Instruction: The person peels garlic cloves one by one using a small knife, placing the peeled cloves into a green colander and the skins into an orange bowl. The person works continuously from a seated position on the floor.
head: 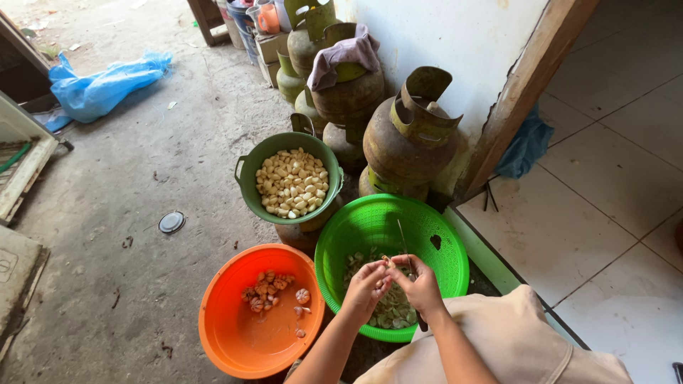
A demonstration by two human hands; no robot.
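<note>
Left hand [366,288]: fingers closing on a small garlic clove [388,262], pinching it at the fingertips over the green basket [448,235].

Right hand [421,286]: curling shut around a knife [403,245], its thin blade rising from the fingers and pointing away from the person, toward the gas cylinders [405,135]; long axis running nearly straight up the picture, tilting slightly left.

Garlic clove: sitting between both sets of fingertips, above the peelings lying in the green basket; too small to tell which way it is pointing.

Handling note, as a judgement: peeling is going best with the clove kept over the basket so skins are dropping inside, the blade edge working away from the left thumb, and only shallow cuts being taken.

Nearby: dark green bucket [249,181] holding peeled cloves; orange basin [213,320] holding unpeeled pieces, both standing on the concrete floor [107,235].
</note>
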